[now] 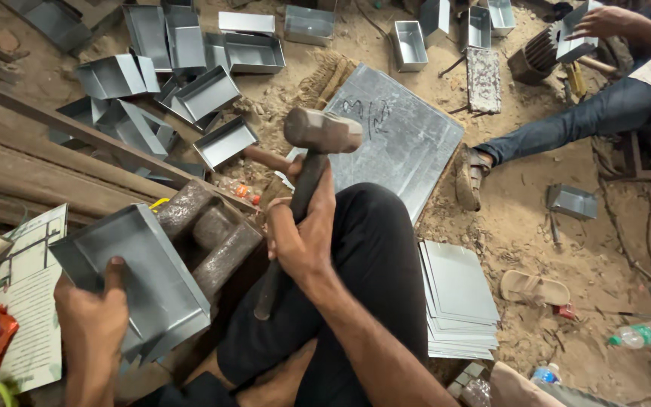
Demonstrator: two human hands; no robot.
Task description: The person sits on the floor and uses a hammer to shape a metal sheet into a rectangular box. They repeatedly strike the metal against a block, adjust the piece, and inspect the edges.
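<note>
Head view, from the left: your left hand (90, 313) grips the near edge of a grey sheet-metal tray (133, 279), propped tilted against a rusty iron block (216, 237). Your right hand (301, 230) clenches a hammer (303, 188), handle running near-upright, head pointing right above your knee.

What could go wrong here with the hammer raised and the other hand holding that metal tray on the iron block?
1. The left hand grips the sheet-metal tray beside the iron block; a stray blow from the hammer in the right hand could catch its thumb.
2. The tray's thin edges might cut bare fingers if it jumps.
</note>
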